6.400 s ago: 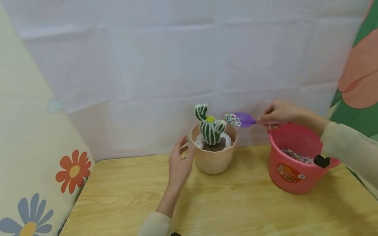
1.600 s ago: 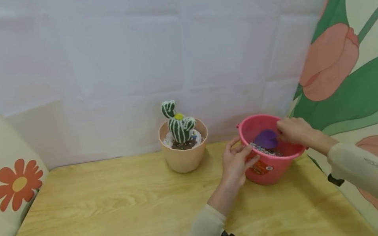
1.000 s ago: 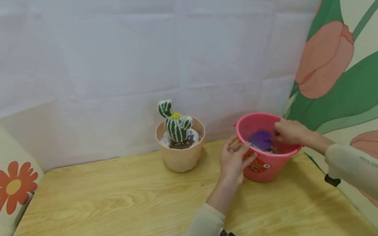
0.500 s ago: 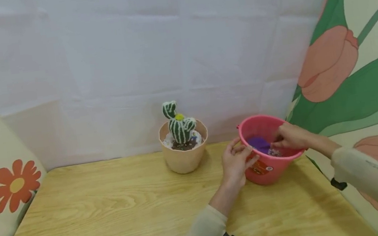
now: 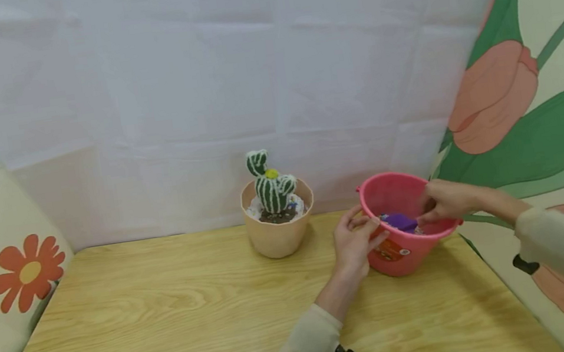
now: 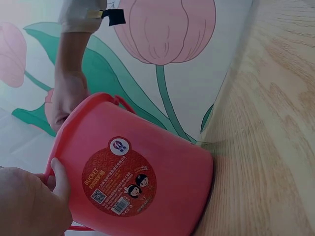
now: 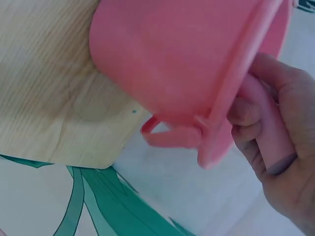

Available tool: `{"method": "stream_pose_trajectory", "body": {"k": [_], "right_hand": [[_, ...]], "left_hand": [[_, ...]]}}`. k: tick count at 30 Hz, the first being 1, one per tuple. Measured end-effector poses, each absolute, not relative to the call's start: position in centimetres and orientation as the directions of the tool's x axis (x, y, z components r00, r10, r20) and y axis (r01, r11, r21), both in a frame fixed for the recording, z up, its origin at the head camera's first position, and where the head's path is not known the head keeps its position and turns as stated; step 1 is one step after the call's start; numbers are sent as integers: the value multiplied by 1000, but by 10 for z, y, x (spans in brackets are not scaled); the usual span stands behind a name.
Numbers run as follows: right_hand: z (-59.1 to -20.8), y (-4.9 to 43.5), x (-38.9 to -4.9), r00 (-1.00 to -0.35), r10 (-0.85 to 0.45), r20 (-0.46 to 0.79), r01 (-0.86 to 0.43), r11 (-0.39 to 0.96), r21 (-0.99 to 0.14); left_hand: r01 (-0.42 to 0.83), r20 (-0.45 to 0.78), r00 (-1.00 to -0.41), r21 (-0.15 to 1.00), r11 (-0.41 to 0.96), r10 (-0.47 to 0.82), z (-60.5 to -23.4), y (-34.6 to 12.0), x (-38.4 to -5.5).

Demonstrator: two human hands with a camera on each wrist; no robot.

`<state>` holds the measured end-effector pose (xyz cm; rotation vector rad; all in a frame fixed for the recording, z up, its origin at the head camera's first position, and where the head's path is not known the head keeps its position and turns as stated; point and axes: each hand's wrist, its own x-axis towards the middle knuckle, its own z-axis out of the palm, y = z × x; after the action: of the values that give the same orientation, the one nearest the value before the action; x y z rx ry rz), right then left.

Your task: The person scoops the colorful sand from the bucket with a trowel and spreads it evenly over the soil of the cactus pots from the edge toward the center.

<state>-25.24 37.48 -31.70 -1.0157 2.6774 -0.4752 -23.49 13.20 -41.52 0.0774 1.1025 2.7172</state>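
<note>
My right hand [image 5: 448, 200] grips the pink handle [image 7: 269, 129] of a small garden trowel [image 5: 400, 221]. Its purple blade is down inside the pink bucket [image 5: 400, 264], among multicoloured small pieces that are mostly hidden. At the bucket's near left rim, my left hand [image 5: 351, 245] holds on, with one digit against the outer wall and others over the edge, as the left wrist view shows. Left of the bucket stands a peach pot [image 5: 276, 239]. In it sits a green-and-white knitted cactus [image 5: 271, 194] with a yellow top, surrounded by white material, brown soil and some coloured bits.
Everything stands on a wood-grain table [image 5: 160, 311]. A white sheet [image 5: 185, 93] hangs right behind the pot and bucket. Walls painted with flowers flank it on both sides. The bucket is near the table's right edge.
Earlier the trowel, loaded with coloured pieces, was beside the pot, where my left hand also was. Now the left hand holds the bucket; the trowel is inside it, its blade shifting over the last second.
</note>
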Motion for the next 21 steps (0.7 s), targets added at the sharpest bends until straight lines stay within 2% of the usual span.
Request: {"method": "stream_pose_trajectory", "body": {"k": [9,17,21], "right_hand": [[-308,385,-247,-721,-671,-173,-509,683,-524],[-312,400,-236,-772,-611,-174,-367,652,-663],[-314,402,-231,-803,-574,-159,-330,651,-684]], "left_hand": [[-180,-47,-978,690,-701,205,-415,133,-237],[-190,-75,-978,698,-690,194,-416,134,-237],[-185,-76,-980,693,-697,184,-416,134,-237]]}}
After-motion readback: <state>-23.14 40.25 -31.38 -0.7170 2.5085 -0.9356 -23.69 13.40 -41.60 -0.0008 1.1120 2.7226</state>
